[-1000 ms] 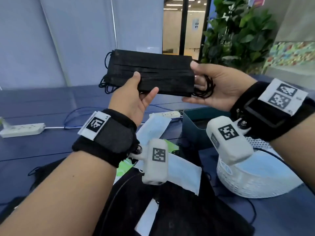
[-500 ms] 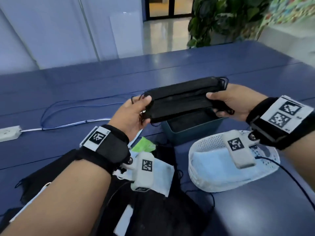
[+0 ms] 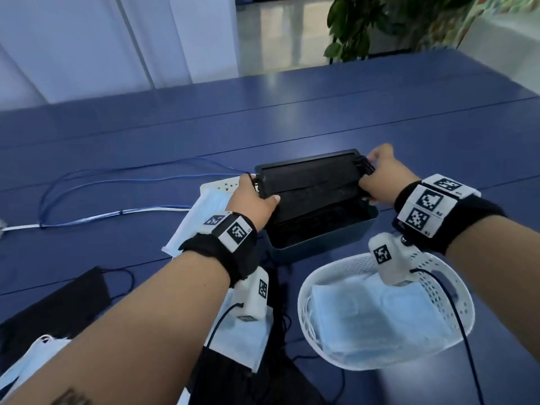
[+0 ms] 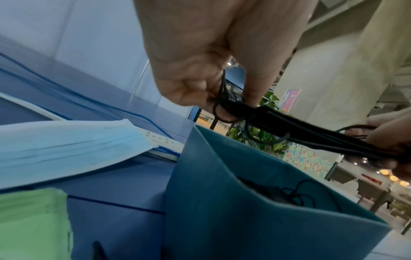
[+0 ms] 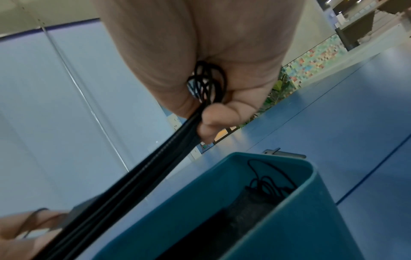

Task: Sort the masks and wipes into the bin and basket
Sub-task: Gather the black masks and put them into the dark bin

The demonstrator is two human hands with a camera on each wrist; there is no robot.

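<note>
I hold a flat stack of black masks (image 3: 312,182) level over the open teal bin (image 3: 336,238). My left hand (image 3: 257,197) grips its left end with the ear loops, my right hand (image 3: 377,171) its right end. In the left wrist view the black masks (image 4: 311,135) hang just above the teal bin (image 4: 222,202), which holds a black mask. The right wrist view shows my right hand (image 5: 206,109) pinching the black masks (image 5: 144,176) and bunched loops over the bin (image 5: 289,228). A white basket (image 3: 438,270) at the front right holds light blue masks (image 3: 374,320).
Loose blue masks (image 3: 201,220) lie left of the bin, over a white power strip (image 3: 222,182) with blue and white cables (image 3: 96,182). More black masks (image 3: 58,305) and blue masks (image 3: 245,343) lie under my left forearm. A green packet (image 4: 33,219) sits near the bin.
Both hands have brought the stack of black masks down from chest height and laid it level just above the bin's opening. My head has tilted down.
</note>
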